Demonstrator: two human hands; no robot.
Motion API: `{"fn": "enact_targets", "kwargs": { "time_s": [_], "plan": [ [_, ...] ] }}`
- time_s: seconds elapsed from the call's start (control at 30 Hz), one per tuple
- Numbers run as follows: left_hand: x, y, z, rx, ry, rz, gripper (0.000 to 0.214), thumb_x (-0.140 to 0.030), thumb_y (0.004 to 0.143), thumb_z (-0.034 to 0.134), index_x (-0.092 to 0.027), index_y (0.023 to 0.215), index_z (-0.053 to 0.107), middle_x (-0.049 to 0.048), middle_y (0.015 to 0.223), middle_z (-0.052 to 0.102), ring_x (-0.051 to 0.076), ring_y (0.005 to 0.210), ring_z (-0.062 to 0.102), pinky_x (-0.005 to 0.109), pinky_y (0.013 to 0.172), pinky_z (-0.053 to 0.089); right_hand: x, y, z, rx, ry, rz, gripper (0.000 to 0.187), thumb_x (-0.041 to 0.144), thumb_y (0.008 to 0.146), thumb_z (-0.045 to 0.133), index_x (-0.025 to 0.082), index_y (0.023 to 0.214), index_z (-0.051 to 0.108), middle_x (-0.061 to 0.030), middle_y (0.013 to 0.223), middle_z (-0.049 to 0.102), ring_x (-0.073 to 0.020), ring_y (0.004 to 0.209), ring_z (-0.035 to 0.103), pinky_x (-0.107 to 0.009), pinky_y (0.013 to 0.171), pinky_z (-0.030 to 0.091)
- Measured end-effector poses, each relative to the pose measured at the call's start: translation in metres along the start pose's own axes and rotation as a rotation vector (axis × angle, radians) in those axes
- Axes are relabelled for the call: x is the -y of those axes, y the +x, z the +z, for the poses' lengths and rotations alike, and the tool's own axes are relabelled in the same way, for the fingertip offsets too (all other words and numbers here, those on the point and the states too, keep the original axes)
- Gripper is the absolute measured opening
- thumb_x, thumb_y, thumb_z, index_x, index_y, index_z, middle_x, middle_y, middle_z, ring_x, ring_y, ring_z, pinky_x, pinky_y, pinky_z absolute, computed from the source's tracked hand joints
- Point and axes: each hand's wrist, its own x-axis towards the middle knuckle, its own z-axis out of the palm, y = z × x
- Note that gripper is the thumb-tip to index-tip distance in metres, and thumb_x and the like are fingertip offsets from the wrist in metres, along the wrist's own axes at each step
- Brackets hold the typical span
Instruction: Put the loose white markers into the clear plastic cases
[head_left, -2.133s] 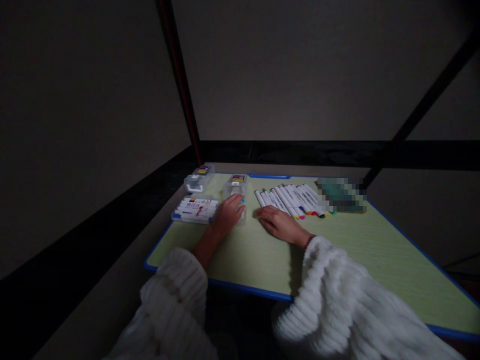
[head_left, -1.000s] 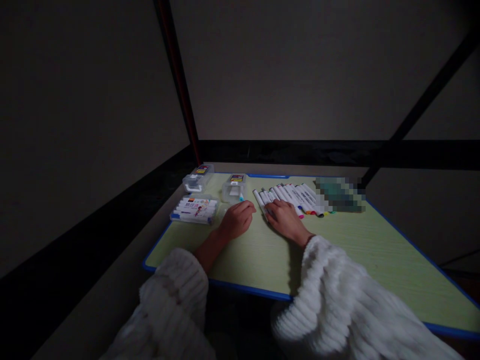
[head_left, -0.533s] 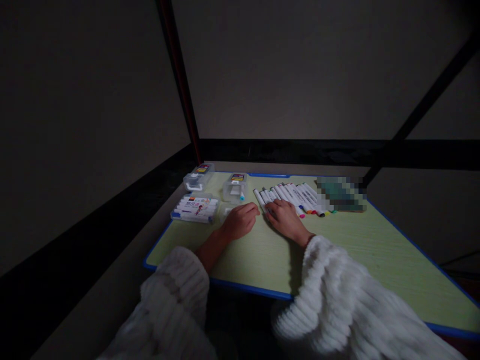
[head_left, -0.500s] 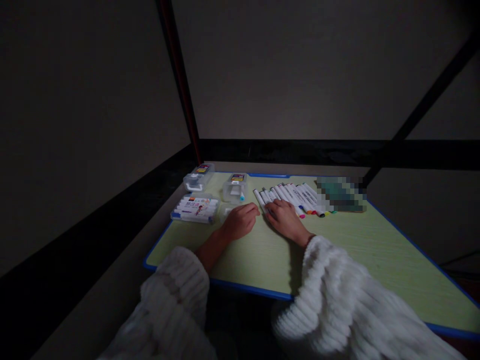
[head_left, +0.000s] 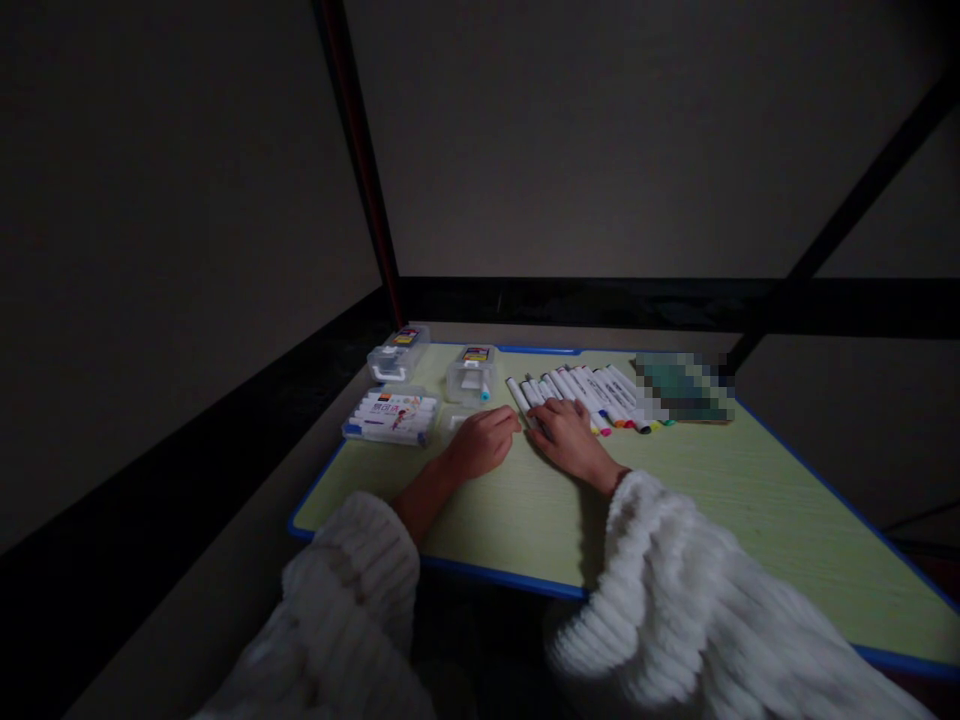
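The row of white markers (head_left: 581, 392) lies just right of the frame's centre, on the far part of the green, blue-edged worktop (head_left: 712, 480), their coloured caps pointing toward the lower right. To the right of the row, a pixelated dark green patch (head_left: 682, 388) covers whatever sits there. To the left stands a small clear box (head_left: 471, 373) with a marker upright inside. A second clear box (head_left: 396, 353) is further toward the upper left, and a flat pack of pens (head_left: 391, 416) lies below it. A pale clear piece (head_left: 452, 421) sits between the pack and the left hand (head_left: 480, 440).

The right hand (head_left: 566, 440) lies palm down over the near ends of the leftmost markers, its fingers (head_left: 551, 413) stretched out, close together and resting on them, gripping nothing. The left hand is curled loosely, knuckles up, thumb tip close to the right hand. Whether it holds anything I cannot tell.

The scene is dim. The right hand hides the near ends of several markers, and thick white sleeves (head_left: 675, 610) cover both forearms. The worktop runs off the frame at the lower right.
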Motion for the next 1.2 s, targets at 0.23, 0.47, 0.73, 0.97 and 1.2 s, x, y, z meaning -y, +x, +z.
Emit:
{"fn": "enact_targets", "kwargs": {
  "time_s": [0.23, 0.47, 0.73, 0.97, 1.2],
  "plan": [
    [0.000, 0.000, 0.000, 0.015, -0.003, 0.004, 0.022, -0.004, 0.079, 0.038, -0.015, 0.081, 0.057, 0.0055, 0.082, 0.058, 0.015, 0.077, 0.057, 0.025, 0.072, 0.047, 0.001, 0.000, -0.002, 0.027, 0.001, -0.009, 0.026, 0.023, 0.082, 0.045, 0.019, 0.104, 0.058, -0.0109, 0.101, 0.058, -0.0281, 0.101, 0.048, -0.050, 0.093, 0.021],
    [0.002, -0.001, 0.003, 0.028, -0.011, 0.005, 0.022, -0.005, 0.079, 0.038, -0.016, 0.082, 0.056, 0.0051, 0.083, 0.057, 0.015, 0.079, 0.057, 0.026, 0.074, 0.047, 0.005, -0.001, -0.004, 0.061, -0.005, -0.036, 0.024, 0.026, 0.083, 0.046, 0.021, 0.102, 0.060, -0.0104, 0.100, 0.058, -0.0283, 0.100, 0.047, -0.053, 0.092, 0.021],
    [0.004, -0.001, 0.005, 0.035, -0.018, 0.002, 0.021, -0.005, 0.080, 0.038, -0.017, 0.082, 0.055, 0.0047, 0.083, 0.057, 0.015, 0.078, 0.057, 0.025, 0.073, 0.047, 0.009, -0.002, -0.006, 0.077, -0.024, -0.059, 0.019, 0.027, 0.084, 0.046, 0.020, 0.095, 0.061, -0.0103, 0.095, 0.060, -0.0281, 0.100, 0.046, -0.057, 0.092, 0.021],
    [0.005, -0.001, 0.006, 0.041, -0.026, -0.005, 0.020, -0.005, 0.080, 0.039, -0.017, 0.080, 0.055, 0.0050, 0.084, 0.058, 0.016, 0.079, 0.057, 0.025, 0.073, 0.047, 0.013, -0.003, -0.009, 0.081, -0.042, -0.079, 0.018, 0.027, 0.084, 0.045, 0.021, 0.090, 0.061, -0.0091, 0.089, 0.062, -0.0277, 0.100, 0.046, -0.057, 0.094, 0.019],
    [0.006, -0.002, 0.007, 0.031, -0.037, -0.004, 0.020, -0.005, 0.079, 0.039, -0.015, 0.081, 0.056, 0.0059, 0.084, 0.059, 0.016, 0.079, 0.058, 0.025, 0.072, 0.047, 0.016, -0.003, -0.010, 0.091, -0.041, -0.079, 0.018, 0.020, 0.082, 0.045, 0.019, 0.089, 0.061, -0.0090, 0.086, 0.063, -0.0264, 0.098, 0.049, -0.052, 0.095, 0.018]
  ]
}}
